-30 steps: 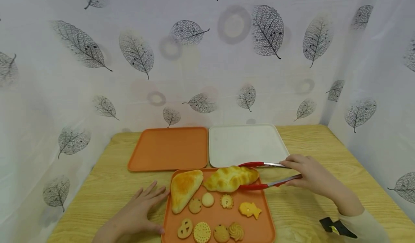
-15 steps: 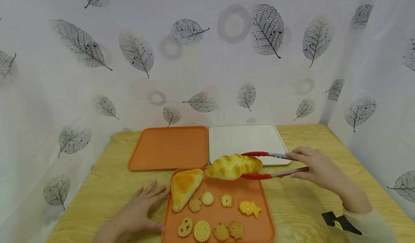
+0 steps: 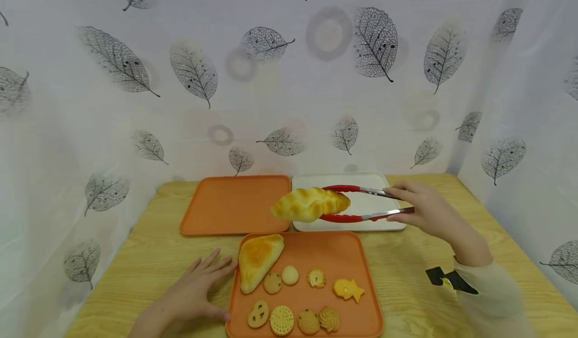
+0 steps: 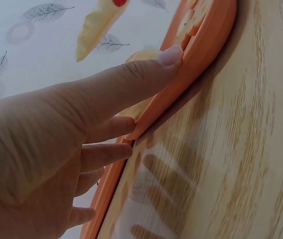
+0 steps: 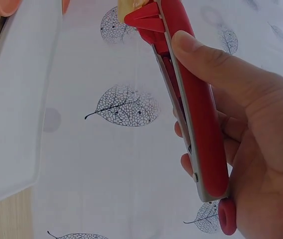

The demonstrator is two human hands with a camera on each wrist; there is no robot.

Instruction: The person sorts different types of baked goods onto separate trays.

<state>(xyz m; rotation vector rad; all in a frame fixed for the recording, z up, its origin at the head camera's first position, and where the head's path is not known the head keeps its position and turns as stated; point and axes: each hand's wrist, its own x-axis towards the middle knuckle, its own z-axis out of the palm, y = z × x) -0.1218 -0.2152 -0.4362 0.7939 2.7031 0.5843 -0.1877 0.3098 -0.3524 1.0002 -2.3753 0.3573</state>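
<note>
In the head view my right hand [image 3: 426, 210] grips red-and-steel tongs [image 3: 345, 218]. Between the tongs' tips is a long, bumpy golden bread loaf [image 3: 307, 205], held up over the gap between the two back trays. The right wrist view shows my thumb and fingers around the tongs' red handle [image 5: 199, 114]. My left hand [image 3: 194, 290] has its fingers spread at the left side of the front orange tray [image 3: 336, 247]. Its thumb touches that tray's rim in the left wrist view. A triangular bread [image 3: 259, 260] lies in the tray's far left corner, with several cookies [image 3: 282, 320] and a fish-shaped cracker [image 3: 347, 289].
Behind the front tray, an orange tray [image 3: 235, 205] stands on the left and a white tray [image 3: 307, 180] on the right. All three rest on a wooden table [image 3: 149, 237]. A leaf-patterned curtain [image 3: 289, 92] closes off the back and sides.
The tongs have lifted the bread loaf off the front tray and carried it away from me, then slightly left. My right hand moved with them. The left hand stayed at the tray.
</note>
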